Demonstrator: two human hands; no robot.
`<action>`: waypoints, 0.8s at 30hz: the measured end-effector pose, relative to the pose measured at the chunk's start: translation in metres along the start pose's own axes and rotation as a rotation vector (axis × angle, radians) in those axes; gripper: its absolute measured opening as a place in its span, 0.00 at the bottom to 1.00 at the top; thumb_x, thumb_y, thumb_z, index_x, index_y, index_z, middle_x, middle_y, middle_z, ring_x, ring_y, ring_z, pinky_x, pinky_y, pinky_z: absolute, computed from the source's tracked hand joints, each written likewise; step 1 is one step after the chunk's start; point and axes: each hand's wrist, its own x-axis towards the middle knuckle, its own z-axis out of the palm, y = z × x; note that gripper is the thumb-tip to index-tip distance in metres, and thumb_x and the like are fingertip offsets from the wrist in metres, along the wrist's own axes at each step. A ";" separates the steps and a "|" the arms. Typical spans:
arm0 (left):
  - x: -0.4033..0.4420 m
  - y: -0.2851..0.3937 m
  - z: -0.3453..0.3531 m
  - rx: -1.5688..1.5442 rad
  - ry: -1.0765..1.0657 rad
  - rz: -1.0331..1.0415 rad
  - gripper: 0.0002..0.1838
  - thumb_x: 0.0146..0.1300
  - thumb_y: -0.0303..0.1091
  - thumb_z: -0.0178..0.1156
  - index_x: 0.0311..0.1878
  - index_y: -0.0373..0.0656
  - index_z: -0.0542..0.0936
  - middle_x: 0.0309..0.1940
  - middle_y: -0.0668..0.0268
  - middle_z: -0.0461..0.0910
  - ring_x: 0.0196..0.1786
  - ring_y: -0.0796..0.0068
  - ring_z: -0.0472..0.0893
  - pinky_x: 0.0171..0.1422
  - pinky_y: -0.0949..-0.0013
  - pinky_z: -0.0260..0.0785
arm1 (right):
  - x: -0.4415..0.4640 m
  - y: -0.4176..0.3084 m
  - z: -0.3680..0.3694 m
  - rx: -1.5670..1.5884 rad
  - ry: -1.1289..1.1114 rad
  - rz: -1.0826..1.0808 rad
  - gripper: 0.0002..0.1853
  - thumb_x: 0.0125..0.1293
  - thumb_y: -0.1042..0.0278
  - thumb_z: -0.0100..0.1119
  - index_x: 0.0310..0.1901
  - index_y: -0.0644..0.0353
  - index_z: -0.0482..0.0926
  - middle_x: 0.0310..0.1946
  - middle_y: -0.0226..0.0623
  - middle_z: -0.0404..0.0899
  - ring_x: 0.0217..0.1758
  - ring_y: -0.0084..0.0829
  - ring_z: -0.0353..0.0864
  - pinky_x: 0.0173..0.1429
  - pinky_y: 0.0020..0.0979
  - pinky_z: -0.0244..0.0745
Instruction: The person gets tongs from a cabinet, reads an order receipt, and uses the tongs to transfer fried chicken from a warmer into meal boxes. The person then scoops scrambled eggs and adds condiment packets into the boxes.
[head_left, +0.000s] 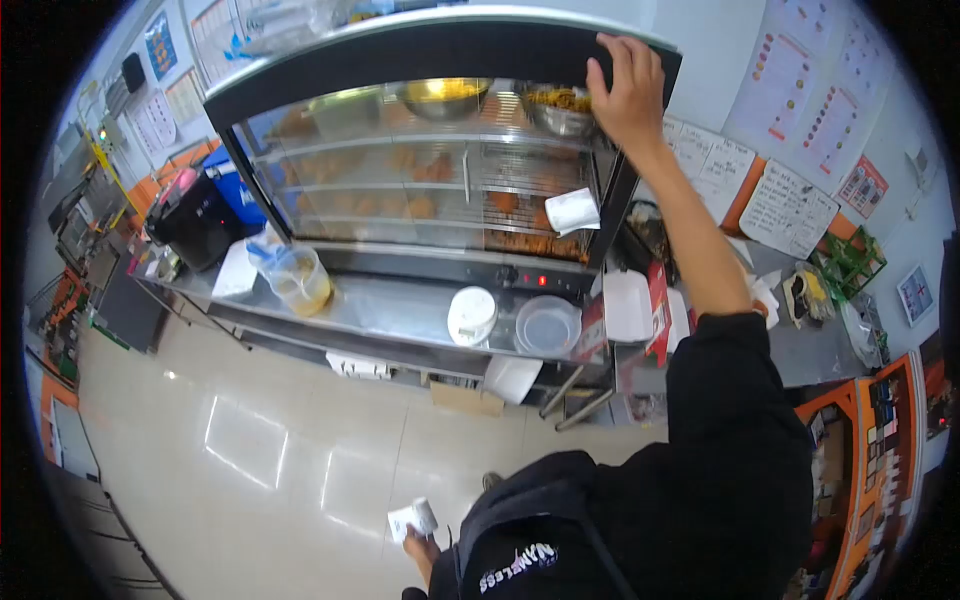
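Observation:
My right hand (pixel 630 88) rests on the top right corner of the glass food warmer (pixel 440 45), its fingers spread against the black frame. Low in the view, my left hand (pixel 420 545) grips a white paper slip (pixel 412 520) with a curled end. Inside the warmer are metal bowls of yellow food (pixel 446 97) on the top level and browned pieces on the racks below. Another white slip (pixel 572 211) hangs on the glass at the right. Red digits glow on the warmer's lower panel.
On the metal counter (pixel 390 308) stand a plastic jug (pixel 297 282), a white lidded tub (pixel 472 316) and a clear round container (pixel 548 325). An open white box (pixel 628 306) lies to their right. Shelves (pixel 860 470) are at lower right.

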 end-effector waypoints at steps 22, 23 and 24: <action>-0.081 0.039 0.011 0.074 0.062 0.064 0.24 0.66 0.33 0.56 0.64 0.41 0.64 0.57 0.59 0.72 0.58 0.61 0.73 0.61 0.52 0.65 | -0.420 -0.138 0.017 0.409 -1.347 0.581 0.31 0.52 0.59 0.70 0.56 0.61 0.71 0.55 0.52 0.72 0.57 0.53 0.73 0.56 0.44 0.72; -0.080 0.039 0.013 0.058 0.073 0.060 0.24 0.66 0.32 0.57 0.64 0.40 0.65 0.57 0.57 0.72 0.58 0.60 0.73 0.61 0.52 0.66 | -0.430 -0.138 0.019 0.456 -1.395 0.645 0.32 0.51 0.58 0.71 0.57 0.61 0.71 0.56 0.52 0.72 0.56 0.50 0.74 0.57 0.41 0.72; -0.078 0.040 0.015 0.079 0.056 0.066 0.24 0.66 0.32 0.56 0.64 0.39 0.65 0.57 0.57 0.72 0.58 0.59 0.73 0.61 0.51 0.66 | -0.438 -0.134 0.019 0.501 -1.441 0.710 0.34 0.50 0.58 0.72 0.58 0.61 0.71 0.56 0.52 0.73 0.56 0.48 0.75 0.57 0.39 0.71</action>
